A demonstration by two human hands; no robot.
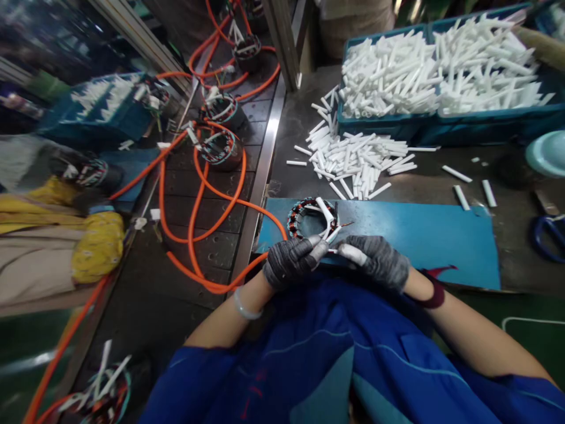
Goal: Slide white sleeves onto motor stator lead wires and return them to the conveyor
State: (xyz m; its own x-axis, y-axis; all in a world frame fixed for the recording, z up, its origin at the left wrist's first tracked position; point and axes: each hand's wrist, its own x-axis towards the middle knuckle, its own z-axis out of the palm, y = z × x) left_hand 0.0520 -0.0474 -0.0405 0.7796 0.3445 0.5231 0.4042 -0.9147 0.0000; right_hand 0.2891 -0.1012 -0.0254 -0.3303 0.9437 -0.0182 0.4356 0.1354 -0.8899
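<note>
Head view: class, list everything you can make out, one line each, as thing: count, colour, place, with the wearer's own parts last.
coil: 1, mostly dark with orange, on mat
mat: 1, blue, before wearer
tubes: too many to count, white, piled beyond mat and in bins
bins: at least three, blue, upper right and upper left
table: 1, dark, under mat
conveyor: 1, dark, left of table
cylinders: at least five, dark, left side
cables: several, orange, left side
scissors, probably: 1, blue handle, right edge
bowl: 1, pale, right edge
co-worker's sleeve: 1, yellow, left
left hand: 1, grey glove, at coil
right hand: 1, grey glove, beside it
</note>
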